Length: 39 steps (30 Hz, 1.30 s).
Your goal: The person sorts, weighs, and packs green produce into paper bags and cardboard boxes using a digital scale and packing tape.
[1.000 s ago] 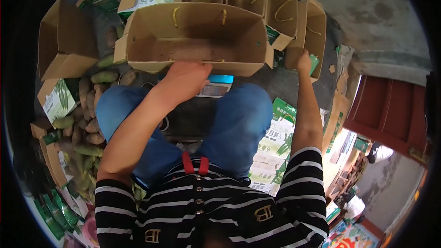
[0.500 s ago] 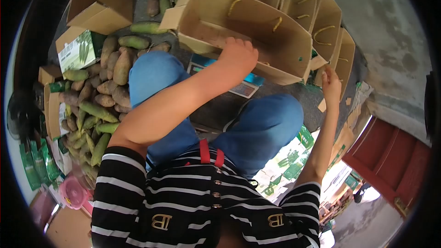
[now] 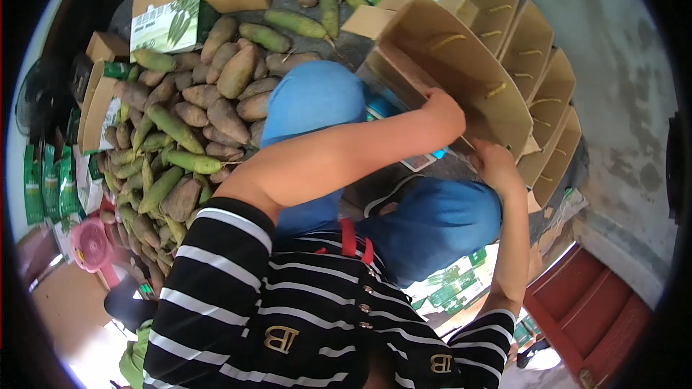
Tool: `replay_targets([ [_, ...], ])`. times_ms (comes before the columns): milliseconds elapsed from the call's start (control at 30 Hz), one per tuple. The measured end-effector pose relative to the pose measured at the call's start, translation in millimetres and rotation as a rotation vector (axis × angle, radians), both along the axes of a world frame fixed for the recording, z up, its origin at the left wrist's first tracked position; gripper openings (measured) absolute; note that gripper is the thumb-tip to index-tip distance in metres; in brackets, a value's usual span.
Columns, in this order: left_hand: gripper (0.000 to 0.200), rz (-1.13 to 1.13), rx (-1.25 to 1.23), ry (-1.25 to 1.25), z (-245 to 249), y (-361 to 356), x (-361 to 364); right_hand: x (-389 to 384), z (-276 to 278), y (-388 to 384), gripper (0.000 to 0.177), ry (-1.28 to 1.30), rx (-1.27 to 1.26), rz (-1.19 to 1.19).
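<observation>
A long open cardboard box (image 3: 476, 75) with yellow rope handles tilts in front of my knees. My left hand (image 3: 443, 112) reaches across to its near wall, fingers curled over the rim. Close beside it, my right hand (image 3: 496, 162) is closed on the same near rim, by the box's right end. Under the box, a blue-and-white flat device (image 3: 418, 161) partly shows; the rest of it is hidden by the box and my left arm.
Green and brown radish-like roots (image 3: 231, 101) are heaped left of my knees. More rope-handled boxes (image 3: 537, 50) stand behind and right of the held box. A printed box (image 3: 169, 25) is at the upper left, a pink fan (image 3: 92, 243) and a person in green (image 3: 134, 356) lower left.
The view has swung left, shifting the scene rightward. The box has turned and tilted. My right hand has moved from beside the box's right end to its near rim, close to my left hand.
</observation>
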<state>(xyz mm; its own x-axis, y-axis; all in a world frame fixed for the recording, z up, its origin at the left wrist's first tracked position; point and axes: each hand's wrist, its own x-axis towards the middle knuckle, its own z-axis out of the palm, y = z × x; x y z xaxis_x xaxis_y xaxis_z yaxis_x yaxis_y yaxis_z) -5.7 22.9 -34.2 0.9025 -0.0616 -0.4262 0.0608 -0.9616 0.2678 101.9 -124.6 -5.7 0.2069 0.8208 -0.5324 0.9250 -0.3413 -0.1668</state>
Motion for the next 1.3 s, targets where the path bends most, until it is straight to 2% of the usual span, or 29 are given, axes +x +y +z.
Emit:
replay_targets([
  [167,0.045,0.032,0.010,0.055,-0.2,-5.5,5.2,4.3,-14.2,13.7,0.036,-0.036,-0.079,0.036],
  [267,0.032,0.063,0.019,-0.018,-5.3,-7.8,8.1,8.8,-18.2,18.1,0.031,0.019,-0.039,0.029],
  [367,0.035,0.030,0.028,-0.005,5.6,-6.0,2.9,10.3,-16.8,22.1,0.024,0.083,-0.052,-0.017],
  [467,0.038,-0.020,0.015,0.032,9.1,-3.2,2.0,16.6,-23.3,19.4,0.032,0.066,-0.122,0.013],
  [667,0.042,-0.003,0.012,0.089,7.9,-10.5,9.2,24.6,-42.8,2.8,0.025,0.063,-0.074,0.028],
  [767,0.041,-0.006,0.015,0.072,6.2,-11.5,7.3,9.9,-26.1,12.9,0.025,0.077,-0.127,-0.041],
  [867,0.041,-0.006,0.030,0.070,14.3,-10.4,5.2,-4.6,-13.2,21.2,0.013,-0.069,-0.159,-0.057],
  [933,0.040,0.027,0.051,0.043,20.1,-15.9,2.7,-12.8,-6.0,23.2,0.014,-0.017,-0.055,-0.049],
  [967,0.037,0.065,-0.024,-0.020,24.9,-20.8,2.1,-15.5,-5.6,21.2,0.015,0.011,-0.001,-0.046],
  [1033,0.030,0.148,-0.167,-0.140,43.2,-23.0,-2.5,-0.2,-38.4,-10.5,0.023,-0.007,0.245,-0.142],
  [1067,0.024,0.055,-0.295,-0.363,50.5,-7.4,-17.2,3.7,-53.5,-20.1,0.027,-0.010,0.367,-0.191],
  [1100,0.018,-0.041,-0.420,-0.587,58.0,15.0,-39.9,1.7,-54.3,-16.0,0.026,-0.034,0.318,-0.120],
  [1167,0.015,0.103,-0.609,-0.714,77.7,47.6,-75.6,-5.7,-34.6,0.5,0.025,-0.091,0.218,0.011],
  [1200,0.019,0.127,-0.364,-0.847,64.6,61.3,-91.0,-14.7,-23.7,9.5,0.026,-0.065,0.192,-0.029],
  [1233,0.020,0.265,-0.431,-1.022,51.6,84.2,-114.5,-26.6,-11.8,20.4,0.026,-0.042,0.166,-0.069],
  [1267,0.022,0.452,-0.369,-1.053,33.6,101.5,-141.2,-31.7,-6.6,25.4,0.027,-0.020,0.142,-0.109],
  [1300,0.022,0.555,-0.260,-0.815,26.3,126.5,-174.5,-28.4,-8.3,24.1,0.029,-0.017,0.146,-0.058],
])
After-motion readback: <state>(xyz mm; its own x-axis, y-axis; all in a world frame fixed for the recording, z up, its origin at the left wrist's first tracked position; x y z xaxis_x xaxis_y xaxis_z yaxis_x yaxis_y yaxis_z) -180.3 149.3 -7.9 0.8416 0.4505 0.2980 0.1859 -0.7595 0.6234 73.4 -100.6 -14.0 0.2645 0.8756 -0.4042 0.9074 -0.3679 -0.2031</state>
